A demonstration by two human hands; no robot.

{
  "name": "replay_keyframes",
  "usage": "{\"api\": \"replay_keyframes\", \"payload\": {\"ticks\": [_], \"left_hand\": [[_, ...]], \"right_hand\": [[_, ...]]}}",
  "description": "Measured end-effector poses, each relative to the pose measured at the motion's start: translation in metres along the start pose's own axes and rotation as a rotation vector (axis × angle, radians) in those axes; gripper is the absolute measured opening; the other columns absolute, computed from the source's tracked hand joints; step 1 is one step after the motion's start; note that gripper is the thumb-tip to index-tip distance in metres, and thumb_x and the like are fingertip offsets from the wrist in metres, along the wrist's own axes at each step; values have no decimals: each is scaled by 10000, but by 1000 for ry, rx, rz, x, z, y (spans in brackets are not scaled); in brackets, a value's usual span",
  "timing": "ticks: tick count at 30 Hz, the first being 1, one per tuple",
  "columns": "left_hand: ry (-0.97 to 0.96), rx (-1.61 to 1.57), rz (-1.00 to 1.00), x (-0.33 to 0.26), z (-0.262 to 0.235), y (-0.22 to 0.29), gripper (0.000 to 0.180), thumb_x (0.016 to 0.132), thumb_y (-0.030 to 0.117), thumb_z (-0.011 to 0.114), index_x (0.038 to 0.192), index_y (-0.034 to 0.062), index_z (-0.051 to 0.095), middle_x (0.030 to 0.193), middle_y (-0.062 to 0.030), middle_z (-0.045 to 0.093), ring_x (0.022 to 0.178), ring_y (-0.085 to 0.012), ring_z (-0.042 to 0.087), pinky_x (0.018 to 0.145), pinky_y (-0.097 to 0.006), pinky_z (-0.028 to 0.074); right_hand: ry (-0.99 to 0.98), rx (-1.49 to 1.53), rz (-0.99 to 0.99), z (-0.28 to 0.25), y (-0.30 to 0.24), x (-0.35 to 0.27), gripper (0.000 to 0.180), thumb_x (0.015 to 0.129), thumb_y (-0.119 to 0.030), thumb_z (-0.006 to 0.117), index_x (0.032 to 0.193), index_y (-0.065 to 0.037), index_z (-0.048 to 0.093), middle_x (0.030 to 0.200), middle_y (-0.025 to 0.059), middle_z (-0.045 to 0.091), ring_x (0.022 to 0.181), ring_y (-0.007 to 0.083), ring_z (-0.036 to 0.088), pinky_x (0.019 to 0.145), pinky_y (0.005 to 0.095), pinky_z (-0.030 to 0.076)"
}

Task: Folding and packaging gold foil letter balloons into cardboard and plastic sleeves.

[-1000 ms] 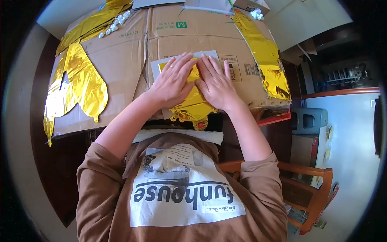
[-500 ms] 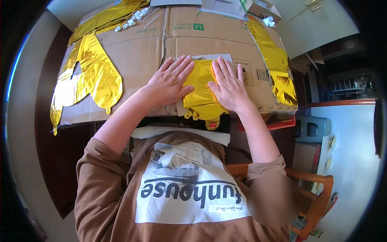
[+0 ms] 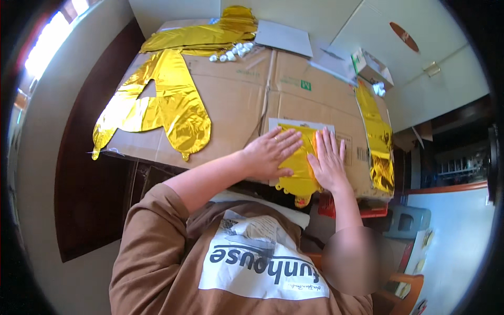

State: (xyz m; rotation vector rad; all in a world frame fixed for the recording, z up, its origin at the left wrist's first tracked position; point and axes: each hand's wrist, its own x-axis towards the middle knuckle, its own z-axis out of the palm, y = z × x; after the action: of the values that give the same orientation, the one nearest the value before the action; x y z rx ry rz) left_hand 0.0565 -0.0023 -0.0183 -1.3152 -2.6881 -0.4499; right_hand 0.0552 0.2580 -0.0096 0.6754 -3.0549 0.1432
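A folded gold foil balloon (image 3: 301,164) lies near the front edge of a cardboard-covered table, on a pale grey card (image 3: 301,122). My left hand (image 3: 273,153) rests flat across its left side, fingers stretched out. Along its right side lies my right hand (image 3: 330,160), also flat with fingers extended; a strip of orange shows beside those fingers. Small tabs of the foil stick out over the table's near edge. To the left is a flat, letter-A-shaped gold foil balloon (image 3: 179,113). Neither hand grips anything.
More gold foil (image 3: 202,37) is piled at the far left, next to a row of small white bundles (image 3: 231,53). A gold foil strip (image 3: 379,139) lies along the right edge. An open box (image 3: 374,68) and a grey board (image 3: 283,38) are at the back.
The view has swung left, so the table and hands appear lower and further right. Both hands stay flat on the folded foil balloon.
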Motion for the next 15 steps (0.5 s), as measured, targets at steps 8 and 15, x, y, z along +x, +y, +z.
{"api": "replay_keyframes", "payload": {"ticks": [8, 15], "left_hand": [[38, -30, -9, -2, 2, -1, 857, 969, 585, 460, 1560, -7, 271, 1630, -194, 273, 1524, -296, 246, 1239, -487, 144], [80, -60, -23, -5, 10, -4, 839, 981, 571, 428, 1557, -17, 266, 1635, -187, 264, 1527, -293, 234, 1242, -480, 132]], "right_hand": [[-269, -31, 36, -58, -7, 32, 652, 992, -445, 504, 1501, -46, 424, 1574, 217, 371, 1487, 379, 293, 1218, 605, 29], [91, 484, -306, -56, -102, 235, 213, 874, -252, 707, 1019, -100, 740, 1003, 115, 703, 986, 303, 668, 830, 420, 526]]}}
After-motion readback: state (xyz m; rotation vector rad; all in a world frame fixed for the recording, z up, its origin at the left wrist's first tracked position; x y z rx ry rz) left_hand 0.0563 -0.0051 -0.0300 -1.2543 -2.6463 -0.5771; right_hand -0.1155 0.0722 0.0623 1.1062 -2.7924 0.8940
